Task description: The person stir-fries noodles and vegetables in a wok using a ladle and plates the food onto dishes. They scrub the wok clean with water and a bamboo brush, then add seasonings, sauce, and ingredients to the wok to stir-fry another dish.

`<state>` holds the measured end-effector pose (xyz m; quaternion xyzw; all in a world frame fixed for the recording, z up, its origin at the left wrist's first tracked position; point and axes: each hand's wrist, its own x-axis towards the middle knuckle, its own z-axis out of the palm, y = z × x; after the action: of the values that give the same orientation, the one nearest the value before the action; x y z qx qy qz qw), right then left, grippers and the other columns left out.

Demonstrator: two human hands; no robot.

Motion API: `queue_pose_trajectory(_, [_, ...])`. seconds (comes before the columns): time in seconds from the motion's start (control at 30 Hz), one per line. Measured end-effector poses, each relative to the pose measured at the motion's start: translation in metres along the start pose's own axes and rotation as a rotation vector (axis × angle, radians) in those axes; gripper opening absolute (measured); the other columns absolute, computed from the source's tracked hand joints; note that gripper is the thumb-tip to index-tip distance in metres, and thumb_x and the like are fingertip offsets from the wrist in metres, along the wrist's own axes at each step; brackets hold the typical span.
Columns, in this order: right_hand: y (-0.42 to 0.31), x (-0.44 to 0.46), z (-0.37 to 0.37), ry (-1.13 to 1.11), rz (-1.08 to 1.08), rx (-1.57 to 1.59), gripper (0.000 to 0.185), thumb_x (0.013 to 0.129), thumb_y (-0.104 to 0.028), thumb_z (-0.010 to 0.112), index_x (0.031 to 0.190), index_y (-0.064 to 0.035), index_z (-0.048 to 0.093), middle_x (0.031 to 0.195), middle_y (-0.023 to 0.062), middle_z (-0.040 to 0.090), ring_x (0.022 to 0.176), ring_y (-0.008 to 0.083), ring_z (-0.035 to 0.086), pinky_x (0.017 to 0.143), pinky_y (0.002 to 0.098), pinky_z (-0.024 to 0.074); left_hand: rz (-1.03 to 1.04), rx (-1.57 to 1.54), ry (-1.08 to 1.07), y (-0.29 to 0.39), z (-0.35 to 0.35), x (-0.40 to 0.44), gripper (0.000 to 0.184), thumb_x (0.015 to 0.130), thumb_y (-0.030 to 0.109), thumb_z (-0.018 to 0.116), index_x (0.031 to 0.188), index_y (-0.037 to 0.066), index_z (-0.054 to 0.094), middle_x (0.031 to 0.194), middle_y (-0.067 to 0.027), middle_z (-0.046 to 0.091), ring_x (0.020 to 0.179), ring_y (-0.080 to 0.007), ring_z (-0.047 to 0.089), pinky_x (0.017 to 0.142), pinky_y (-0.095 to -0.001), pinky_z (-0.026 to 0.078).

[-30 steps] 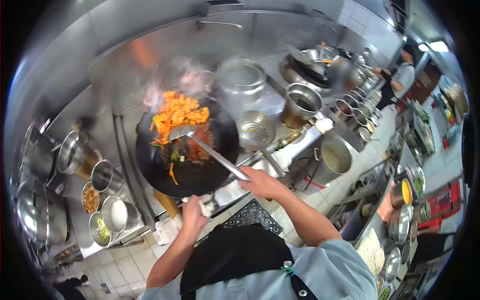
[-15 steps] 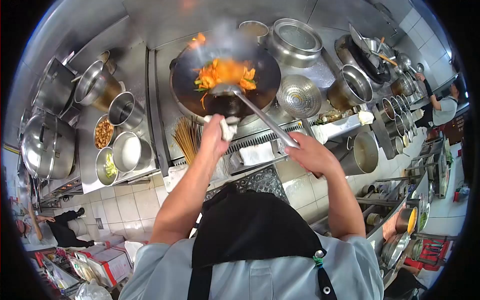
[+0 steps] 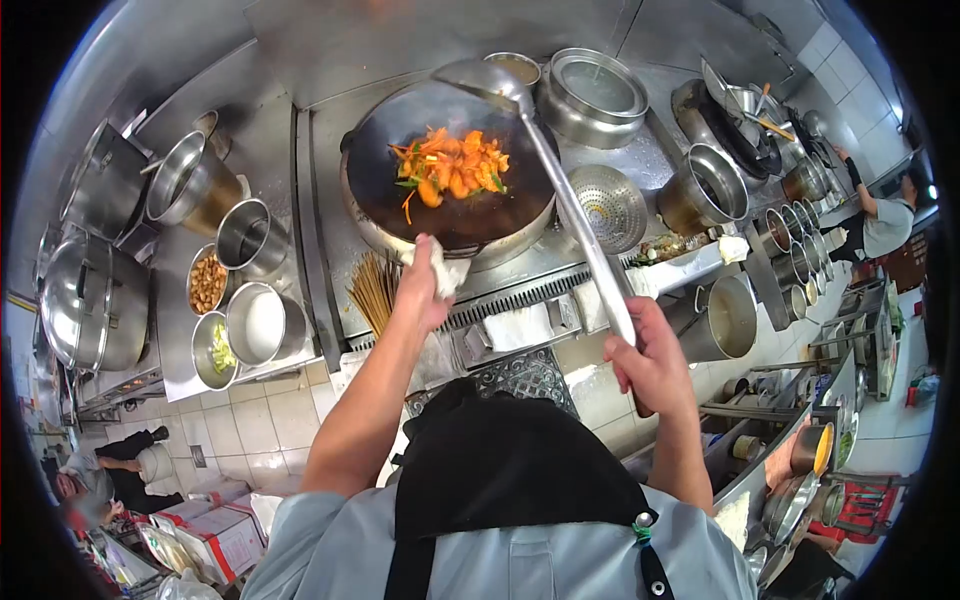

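My left hand (image 3: 422, 290) is closed on a folded white cloth (image 3: 448, 274) at the near rim of a large dark wok (image 3: 370, 190). The wok's handle, if the cloth wraps one, is hidden. Orange food pieces with bits of green (image 3: 455, 165) lie in the middle of the wok. In my right hand (image 3: 650, 355) is the long handle of a steel ladle (image 3: 490, 80), its bowl raised over the wok's far right rim. Bamboo sticks, bundled like a wok brush (image 3: 372, 290), stand just left of my left hand.
Right of the wok are a perforated strainer (image 3: 605, 208), a lidded steel pot (image 3: 597, 95) and a deep pot (image 3: 702, 185). On the left counter stand a bowl of brown pieces (image 3: 208, 280) and several steel containers (image 3: 262, 322). Other people (image 3: 888, 215) are farther off.
The ladle has risen out of the food toward the wok's far right, and my right hand has shifted right and down. The food has settled lower, and the flame-like glow and smoke have faded.
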<state>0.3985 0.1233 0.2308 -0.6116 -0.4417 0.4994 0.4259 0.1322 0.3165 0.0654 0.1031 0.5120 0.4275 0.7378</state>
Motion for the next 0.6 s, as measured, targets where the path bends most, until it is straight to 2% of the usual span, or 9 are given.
queue_pose_trajectory(0.03, [0.010,0.003,0.001,-0.056,-0.013,0.119,0.030,0.095,-0.005,0.060,0.122,-0.0019,0.047,0.082,0.0047,0.060,0.051,0.0069,0.050,0.043,0.0239,0.0421,-0.061,-0.016,-0.128,-0.001,-0.015,-0.016,0.048,0.094,0.070,0.058,0.105,0.023,0.061,0.090,0.0013,0.069,0.076,-0.0172,0.065,0.056,-0.0342,0.044])
queue_pose_trajectory(0.07, [0.018,0.007,-0.001,-0.173,0.062,0.241,0.024,0.095,-0.005,0.058,0.117,-0.0030,0.049,0.079,0.0039,0.058,0.049,0.0078,0.048,0.042,0.0244,0.0424,-0.191,-0.068,-0.217,0.002,-0.030,-0.031,0.049,0.093,0.069,0.059,0.107,0.022,0.063,0.091,0.0018,0.070,0.077,-0.0169,0.065,0.057,-0.0343,0.045])
queue_pose_trajectory(0.13, [0.042,0.016,0.001,-0.299,0.307,0.487,0.022,0.095,-0.006,0.057,0.115,-0.0033,0.050,0.074,0.0030,0.055,0.049,0.0092,0.048,0.040,0.0251,0.0417,-0.248,-0.164,-0.111,-0.005,-0.040,-0.042,0.041,0.098,0.058,0.057,0.111,0.019,0.064,0.096,-0.0017,0.071,0.083,-0.0216,0.067,0.064,-0.0381,0.050])
queue_pose_trajectory(0.17, [0.070,0.022,0.009,-0.173,0.236,0.265,0.019,0.094,-0.008,0.059,0.111,-0.0027,0.053,0.070,0.0037,0.054,0.050,0.0122,0.049,0.042,0.0290,0.0413,-0.250,-0.187,-0.108,-0.004,-0.043,-0.039,0.038,0.098,0.052,0.055,0.113,0.018,0.063,0.100,-0.0037,0.070,0.088,-0.0238,0.067,0.069,-0.0402,0.051])
queue_pose_trajectory(0.27, [0.089,0.025,0.018,0.027,-0.027,-0.382,0.026,0.094,-0.013,0.064,0.117,-0.0024,0.056,0.067,0.0004,0.050,0.046,0.0099,0.046,0.041,0.0300,0.0396,-0.234,-0.250,-0.147,0.014,-0.034,-0.024,0.031,0.100,0.038,0.050,0.116,0.015,0.061,0.112,-0.0091,0.068,0.101,-0.0299,0.066,0.083,-0.0460,0.052])
queue_pose_trajectory(0.37, [0.047,0.011,0.020,-0.061,0.203,-0.349,0.032,0.094,-0.016,0.064,0.120,-0.0008,0.055,0.069,0.0054,0.054,0.052,0.0152,0.053,0.048,0.0346,0.0438,-0.215,-0.274,-0.288,0.029,-0.009,-0.003,0.028,0.100,0.032,0.048,0.119,0.013,0.058,0.123,-0.0124,0.063,0.112,-0.0337,0.061,0.093,-0.0490,0.050])
queue_pose_trajectory(0.47, [0.018,0.013,0.021,-0.121,0.254,-0.411,0.038,0.094,-0.019,0.063,0.126,-0.0007,0.054,0.070,0.0078,0.056,0.055,0.0177,0.057,0.051,0.0366,0.0468,-0.083,-0.229,-0.118,0.008,0.011,0.031,0.017,0.100,0.018,0.051,0.110,0.007,0.058,0.103,-0.0130,0.067,0.090,-0.0330,0.068,0.084,-0.0503,0.059])
queue_pose_trajectory(0.57, [-0.020,0.017,0.017,-0.210,0.258,-0.568,0.044,0.095,-0.022,0.061,0.134,-0.0027,0.053,0.071,0.0069,0.057,0.056,0.0172,0.058,0.051,0.0355,0.0479,-0.043,-0.112,-0.073,-0.003,0.018,0.027,0.012,0.097,0.023,0.052,0.100,0.014,0.060,0.089,-0.0070,0.068,0.081,-0.0291,0.067,0.072,-0.0470,0.051])
queue_pose_trajectory(0.6, [-0.034,0.019,0.015,-0.250,0.259,-0.630,0.046,0.095,-0.023,0.061,0.136,-0.0035,0.052,0.072,0.0064,0.058,0.057,0.0170,0.059,0.051,0.0349,0.0482,-0.055,-0.079,-0.080,0.014,0.037,-0.025,0.010,0.096,0.021,0.053,0.097,0.014,0.061,0.085,-0.0055,0.068,0.075,-0.0264,0.067,0.060,-0.0432,0.049])
